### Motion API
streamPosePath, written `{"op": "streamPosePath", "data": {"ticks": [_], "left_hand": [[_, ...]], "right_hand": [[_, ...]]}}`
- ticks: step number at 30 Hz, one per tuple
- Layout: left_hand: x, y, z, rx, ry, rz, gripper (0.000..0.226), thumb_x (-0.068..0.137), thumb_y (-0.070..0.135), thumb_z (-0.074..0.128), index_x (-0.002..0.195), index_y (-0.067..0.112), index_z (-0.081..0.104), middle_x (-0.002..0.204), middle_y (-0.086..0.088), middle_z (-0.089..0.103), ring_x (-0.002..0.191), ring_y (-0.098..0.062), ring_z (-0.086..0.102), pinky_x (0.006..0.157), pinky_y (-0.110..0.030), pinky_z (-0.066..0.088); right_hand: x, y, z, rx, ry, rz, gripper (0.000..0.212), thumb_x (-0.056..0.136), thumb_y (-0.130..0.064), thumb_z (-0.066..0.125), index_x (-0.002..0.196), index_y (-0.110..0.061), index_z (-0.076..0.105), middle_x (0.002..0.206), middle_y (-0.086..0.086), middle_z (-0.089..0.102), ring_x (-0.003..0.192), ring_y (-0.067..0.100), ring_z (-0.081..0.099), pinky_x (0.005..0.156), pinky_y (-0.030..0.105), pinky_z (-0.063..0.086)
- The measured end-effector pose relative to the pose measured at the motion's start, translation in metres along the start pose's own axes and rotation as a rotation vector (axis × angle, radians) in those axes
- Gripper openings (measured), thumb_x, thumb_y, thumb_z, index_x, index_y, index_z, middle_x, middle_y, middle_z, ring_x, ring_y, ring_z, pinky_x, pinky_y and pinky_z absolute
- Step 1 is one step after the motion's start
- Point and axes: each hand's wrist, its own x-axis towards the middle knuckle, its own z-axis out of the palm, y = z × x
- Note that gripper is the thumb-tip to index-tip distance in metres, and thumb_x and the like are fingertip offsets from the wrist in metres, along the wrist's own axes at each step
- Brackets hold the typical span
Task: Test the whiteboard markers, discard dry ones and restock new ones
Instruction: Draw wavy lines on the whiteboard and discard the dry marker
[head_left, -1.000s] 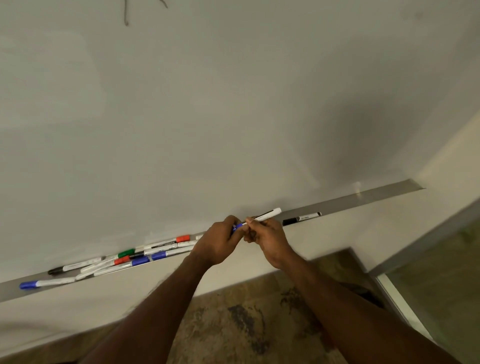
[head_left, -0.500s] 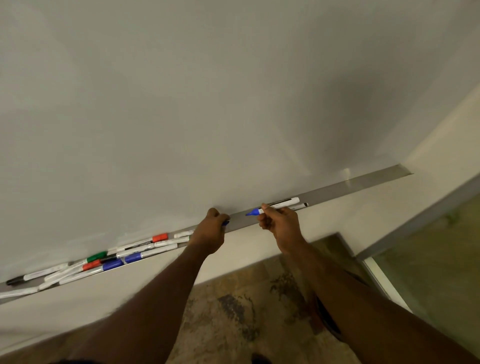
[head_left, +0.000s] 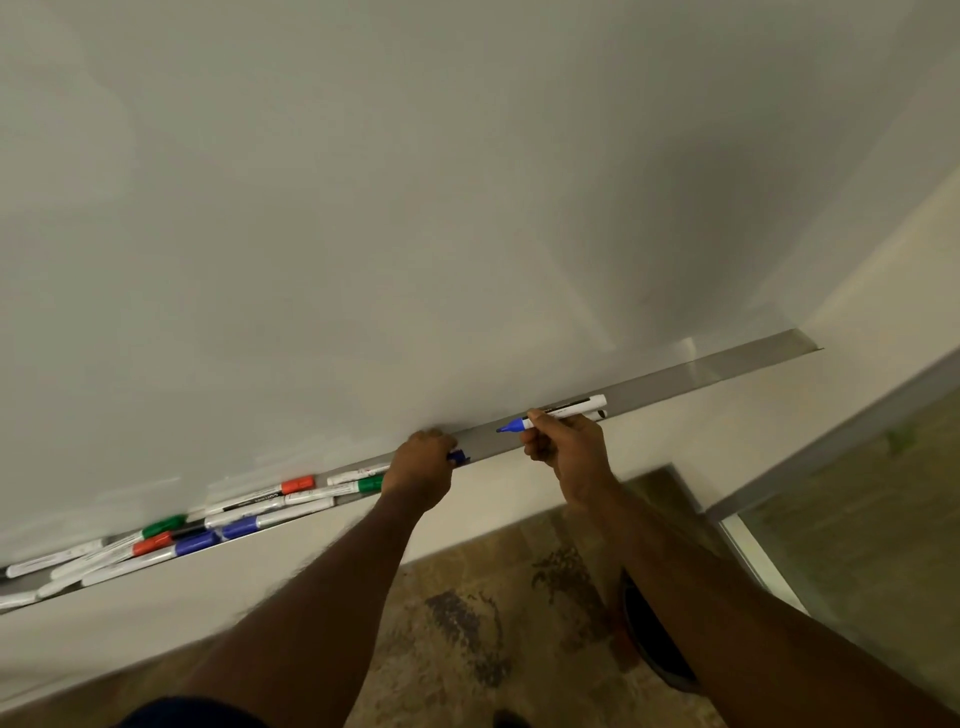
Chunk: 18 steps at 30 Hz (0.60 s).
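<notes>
At the middle of the tray (head_left: 675, 382), right fingers (head_left: 540, 422) pinch an uncapped marker (head_left: 511, 426), left fingers (head_left: 440, 442) grip its cap (head_left: 459, 457) — test stroke next.

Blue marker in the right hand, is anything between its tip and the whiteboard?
Nothing visible. The right hand holds the uncapped blue marker, its tip bare and pointing left above the tray; the whiteboard behind it is bare there. The left hand holds the blue cap farther left, apart from the tip.
</notes>
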Motion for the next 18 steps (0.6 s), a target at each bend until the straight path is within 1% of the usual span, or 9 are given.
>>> {"op": "streamPosePath", "data": {"ticks": [2, 5, 7, 9, 12, 16, 18], "left_hand": [[-0.003, 0.000, -0.005, -0.006, 0.018, 0.000, 0.021, 0.095, 0.023, 0.053, 0.110, 0.016, 0.066, 0.112, -0.006, 0.064, 0.102, -0.022, 0.056, 0.086, -0.033, 0.047], [-0.014, 0.001, -0.019, -0.005, 0.059, 0.015, 0.034, 0.095, 0.027, 0.054, 0.127, 0.018, 0.060, 0.128, -0.004, 0.060, 0.115, -0.023, 0.054, 0.096, -0.035, 0.045], [-0.023, 0.003, -0.035, 0.000, 0.108, 0.048, 0.038, 0.095, 0.027, 0.056, 0.132, 0.019, 0.057, 0.131, -0.002, 0.059, 0.118, -0.022, 0.053, 0.098, -0.035, 0.045], [-0.032, 0.003, -0.055, 0.012, 0.181, 0.106, 0.038, 0.094, 0.028, 0.058, 0.132, 0.019, 0.057, 0.130, -0.002, 0.060, 0.117, -0.022, 0.055, 0.097, -0.034, 0.046], [-0.043, 0.006, -0.092, 0.078, 0.308, 0.214, 0.035, 0.093, 0.025, 0.060, 0.127, 0.017, 0.062, 0.125, -0.003, 0.064, 0.114, -0.024, 0.058, 0.093, -0.034, 0.048], [-0.056, 0.015, -0.155, 0.175, 0.504, 0.356, 0.031, 0.089, 0.021, 0.062, 0.119, 0.017, 0.065, 0.115, -0.004, 0.066, 0.104, -0.024, 0.062, 0.087, -0.039, 0.054], [-0.061, 0.019, -0.189, 0.204, 0.612, 0.406, 0.031, 0.087, 0.021, 0.061, 0.118, 0.015, 0.065, 0.113, -0.004, 0.065, 0.103, -0.024, 0.061, 0.084, -0.038, 0.052]], "right_hand": [[0.000, -0.003, 0.001, 0.025, -0.011, 0.004, 0.014, 0.093, -0.011, 0.062, 0.085, -0.004, 0.071, 0.066, 0.007, 0.069, 0.062, 0.019, 0.062, 0.064, 0.029, 0.056], [-0.003, -0.008, 0.004, 0.054, -0.019, -0.003, 0.011, 0.092, -0.010, 0.063, 0.088, -0.004, 0.071, 0.067, 0.007, 0.069, 0.064, 0.019, 0.063, 0.062, 0.028, 0.055], [-0.007, -0.014, 0.009, 0.072, -0.026, -0.018, 0.010, 0.092, -0.010, 0.063, 0.089, -0.004, 0.071, 0.068, 0.006, 0.069, 0.064, 0.017, 0.064, 0.062, 0.028, 0.056], [-0.014, -0.023, 0.017, 0.073, -0.040, -0.051, 0.011, 0.092, -0.011, 0.063, 0.089, -0.004, 0.071, 0.069, 0.006, 0.069, 0.064, 0.016, 0.064, 0.063, 0.028, 0.056], [-0.024, -0.040, 0.029, 0.028, -0.037, -0.141, 0.009, 0.092, -0.011, 0.065, 0.087, -0.006, 0.072, 0.068, 0.007, 0.069, 0.063, 0.015, 0.062, 0.061, 0.027, 0.053], [-0.039, -0.073, 0.044, -0.032, -0.097, -0.331, 0.007, 0.090, -0.003, 0.065, 0.088, -0.004, 0.071, 0.068, 0.012, 0.070, 0.057, 0.019, 0.060, 0.057, 0.027, 0.051], [-0.045, -0.093, 0.053, -0.061, -0.133, -0.429, 0.007, 0.088, 0.002, 0.064, 0.090, -0.001, 0.070, 0.069, 0.014, 0.070, 0.058, 0.022, 0.061, 0.053, 0.026, 0.050]]}}
